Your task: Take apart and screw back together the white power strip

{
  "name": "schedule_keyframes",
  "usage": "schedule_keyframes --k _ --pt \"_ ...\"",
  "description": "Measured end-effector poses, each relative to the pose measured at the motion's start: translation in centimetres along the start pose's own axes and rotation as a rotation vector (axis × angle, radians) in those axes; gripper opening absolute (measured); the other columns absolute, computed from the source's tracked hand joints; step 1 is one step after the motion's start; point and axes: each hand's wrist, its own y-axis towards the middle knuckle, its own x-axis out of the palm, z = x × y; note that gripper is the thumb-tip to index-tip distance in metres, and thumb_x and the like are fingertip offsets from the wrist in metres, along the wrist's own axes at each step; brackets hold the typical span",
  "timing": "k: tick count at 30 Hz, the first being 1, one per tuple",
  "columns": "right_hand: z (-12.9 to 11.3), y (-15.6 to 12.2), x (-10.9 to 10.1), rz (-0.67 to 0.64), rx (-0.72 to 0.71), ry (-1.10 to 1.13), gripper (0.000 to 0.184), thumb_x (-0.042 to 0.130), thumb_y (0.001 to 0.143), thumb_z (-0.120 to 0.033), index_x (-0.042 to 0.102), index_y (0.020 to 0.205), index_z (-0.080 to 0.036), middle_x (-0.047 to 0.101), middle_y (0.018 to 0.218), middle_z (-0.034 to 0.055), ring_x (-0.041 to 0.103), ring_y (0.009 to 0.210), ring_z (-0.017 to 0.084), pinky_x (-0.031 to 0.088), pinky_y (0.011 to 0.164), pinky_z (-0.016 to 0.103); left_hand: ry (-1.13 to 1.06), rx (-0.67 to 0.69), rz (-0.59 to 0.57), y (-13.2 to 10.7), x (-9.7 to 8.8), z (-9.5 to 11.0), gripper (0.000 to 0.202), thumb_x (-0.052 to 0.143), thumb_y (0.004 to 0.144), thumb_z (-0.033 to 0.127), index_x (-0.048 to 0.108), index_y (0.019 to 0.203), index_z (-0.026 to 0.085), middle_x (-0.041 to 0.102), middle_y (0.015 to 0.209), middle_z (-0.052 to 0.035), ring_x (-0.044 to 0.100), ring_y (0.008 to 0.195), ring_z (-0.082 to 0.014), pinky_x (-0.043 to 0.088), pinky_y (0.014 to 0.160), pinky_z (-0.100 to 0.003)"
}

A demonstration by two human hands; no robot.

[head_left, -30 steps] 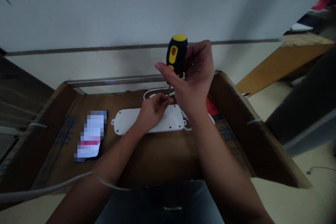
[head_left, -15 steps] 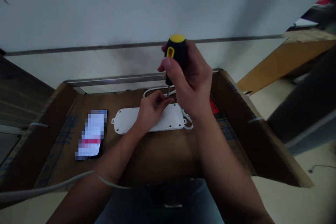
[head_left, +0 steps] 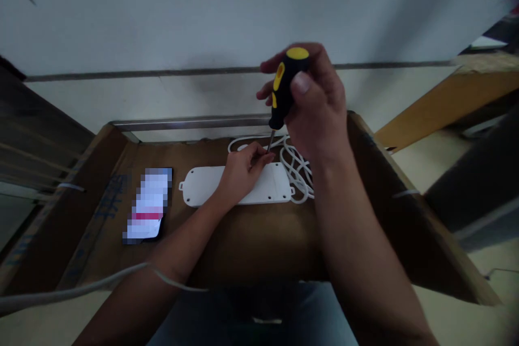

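A white power strip [head_left: 203, 184] lies on the cardboard with its screw-holed back up. Resting across its middle, my left hand [head_left: 243, 170] has thumb and fingers pinched around the lower shaft of a screwdriver. My right hand [head_left: 320, 102] holds the black and yellow handle of that screwdriver [head_left: 287, 86], thumb pressed on it and some fingers loosely extended behind. The screwdriver leans slightly right at the top. Its tip, at the strip's far edge, is hidden by my left fingers. The white cord [head_left: 298, 170] lies coiled beside the strip's right end.
A phone [head_left: 150, 200] with a lit, blurred screen lies to the left. Raised cardboard sides [head_left: 413, 227] flank the work surface, and a metal bar [head_left: 194, 123] runs along the back before a white panel. A pale cable [head_left: 101, 281] crosses the lower left foreground.
My right hand has shifted right, its fingers have loosened and spread on the handle, and the screwdriver tilts more to the right. My left hand keeps its place on the strip. The view moved slightly.
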Motion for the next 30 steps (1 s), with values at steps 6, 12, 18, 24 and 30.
schedule_keyframes --k 6,12,18,24,30 --pt "-0.4 3.7 0.3 -0.406 0.296 0.156 0.040 0.080 0.066 -0.055 0.057 0.087 -0.030 0.071 0.076 -0.0030 0.039 0.040 0.010 0.032 0.036 0.031 0.009 -0.011 -0.015 -0.1 0.1 -0.3 0.024 0.063 0.098 0.041 0.062 0.089 0.019 0.077 0.088 -0.0025 0.072 0.080 -0.0150 0.053 0.077 -0.029" --pt "-1.5 2.1 1.9 -0.274 0.267 0.091 0.021 0.072 0.079 -0.045 0.059 0.081 -0.029 0.034 0.051 -0.0081 0.009 0.041 0.009 0.010 0.037 0.031 0.278 -0.059 -0.137 -0.2 0.0 1.1 0.052 0.083 0.079 0.058 0.064 0.108 0.020 0.077 0.109 -0.0089 0.072 0.104 -0.0264 0.054 0.096 -0.041" --pt "-0.2 1.0 3.7 0.131 0.003 -0.200 0.015 0.053 0.097 -0.036 0.053 0.083 -0.031 0.031 0.057 -0.0057 0.019 0.043 0.012 0.018 0.040 0.031 0.581 -0.052 -0.396 -0.1 -0.1 1.6 0.116 0.090 0.055 0.076 0.052 0.145 0.014 0.065 0.138 -0.0221 0.054 0.134 -0.0491 0.034 0.117 -0.067" --pt "1.0 0.1 4.7 0.511 -0.217 -0.525 0.022 0.050 0.105 -0.041 0.044 0.088 -0.029 0.035 0.068 -0.0036 0.033 0.055 0.013 0.032 0.051 0.028 0.582 -0.064 -0.427 0.1 0.0 1.5 0.113 0.088 0.058 0.076 0.052 0.144 0.012 0.062 0.143 -0.0251 0.050 0.138 -0.0504 0.034 0.118 -0.067" --pt "0.7 2.7 1.6 -0.066 0.059 -0.155 0.047 0.081 0.078 -0.057 0.046 0.070 -0.028 0.056 0.080 -0.0006 0.053 0.067 0.015 0.052 0.060 0.033 0.542 -0.028 -0.397 0.1 -0.3 1.2 0.108 0.090 0.058 0.073 0.055 0.141 0.014 0.066 0.139 -0.0217 0.060 0.130 -0.0461 0.045 0.113 -0.060"
